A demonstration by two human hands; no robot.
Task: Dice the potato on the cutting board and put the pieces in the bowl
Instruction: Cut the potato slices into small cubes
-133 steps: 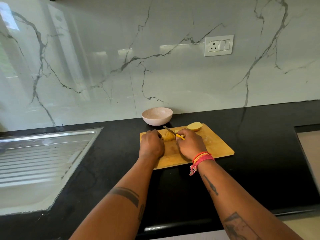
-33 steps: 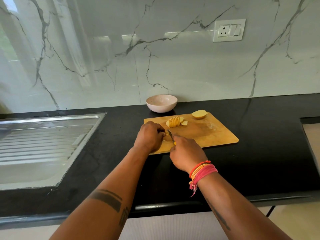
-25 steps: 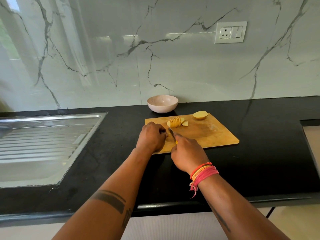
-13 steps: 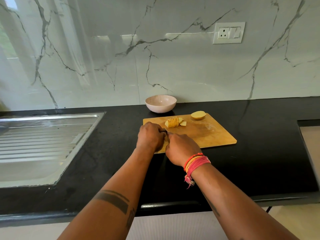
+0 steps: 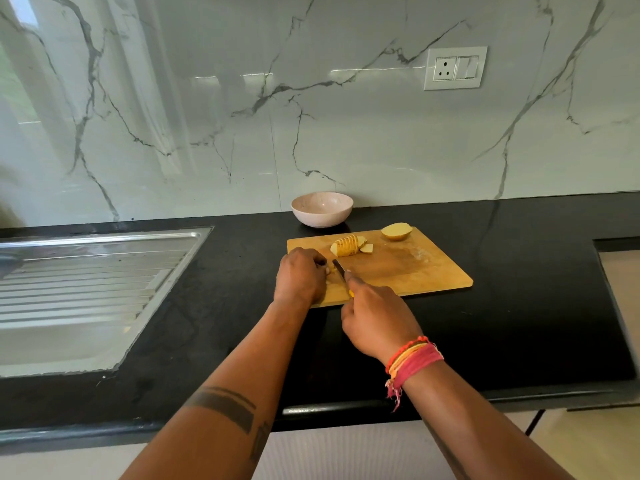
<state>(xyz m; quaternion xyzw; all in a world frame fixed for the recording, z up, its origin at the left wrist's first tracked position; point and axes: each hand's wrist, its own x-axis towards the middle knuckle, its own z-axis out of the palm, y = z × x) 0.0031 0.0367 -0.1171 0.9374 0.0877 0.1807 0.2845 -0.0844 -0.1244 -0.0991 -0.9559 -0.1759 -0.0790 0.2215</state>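
Observation:
A wooden cutting board (image 5: 408, 268) lies on the black counter. A sliced potato half (image 5: 345, 245) stands fanned near the board's far left, with a loose slice beside it. An uncut potato half (image 5: 397, 231) sits at the far edge. My left hand (image 5: 300, 276) curls over small potato pieces (image 5: 328, 270) at the board's near left; they are mostly hidden. My right hand (image 5: 375, 323) grips a knife (image 5: 340, 269) with a yellow handle, its blade right beside the left fingers. A pale pink bowl (image 5: 322, 208) stands behind the board, with no pieces visible inside.
A steel sink drainboard (image 5: 90, 285) fills the counter's left side. A marble wall with a socket plate (image 5: 454, 68) rises behind. The counter's front edge runs below my forearms. A recessed panel (image 5: 623, 289) sits at the far right.
Five seconds ago both hands sliced the potato half at the board's far side. They then moved to the near left corner; in the last second the right hand drew back slightly.

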